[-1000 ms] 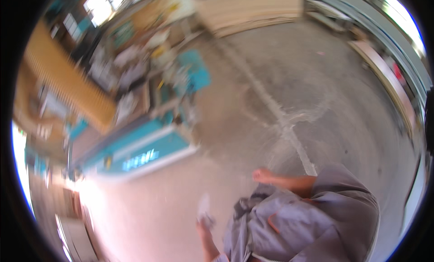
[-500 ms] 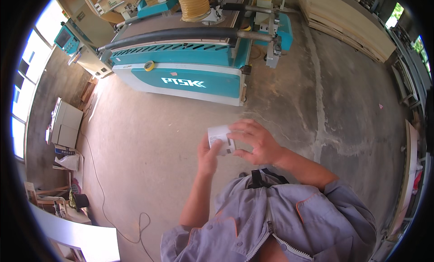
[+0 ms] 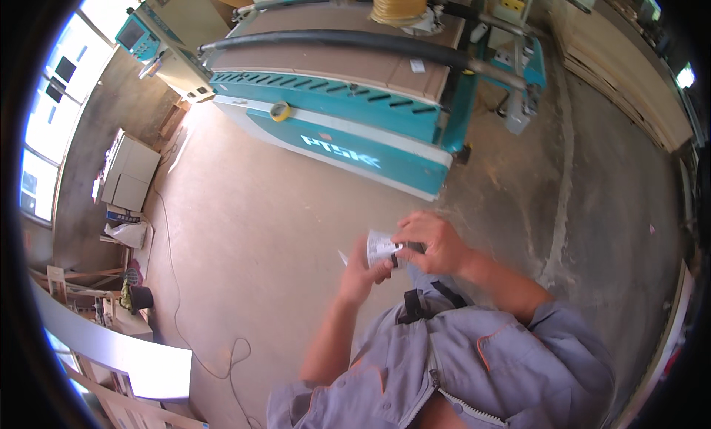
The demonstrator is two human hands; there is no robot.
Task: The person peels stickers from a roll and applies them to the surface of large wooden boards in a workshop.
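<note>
A small white printed label (image 3: 381, 248), with dark marks along its right side, is held between my two hands in front of my waist. My left hand (image 3: 360, 272) grips its lower left part, thumb across the front. Closed over the right edge, the fingers of my right hand (image 3: 435, 242) pinch it and hide that side. Beyond my left fingers a thin white paper corner (image 3: 343, 258) sticks out; whether it belongs to the same piece I cannot tell.
A teal and white CNC router (image 3: 333, 144) stands ahead, a yellow tape roll (image 3: 280, 111) on its side. Stacked boards (image 3: 622, 77) lie at far right. A cable (image 3: 172, 281) runs along the floor at left, near a white cabinet (image 3: 129, 170) and a curved white panel (image 3: 159, 373).
My right fingers have closed onto the label's right edge, where they were spread before. The label now looks curled, and a paper corner shows left of my left hand. The view has shifted.
</note>
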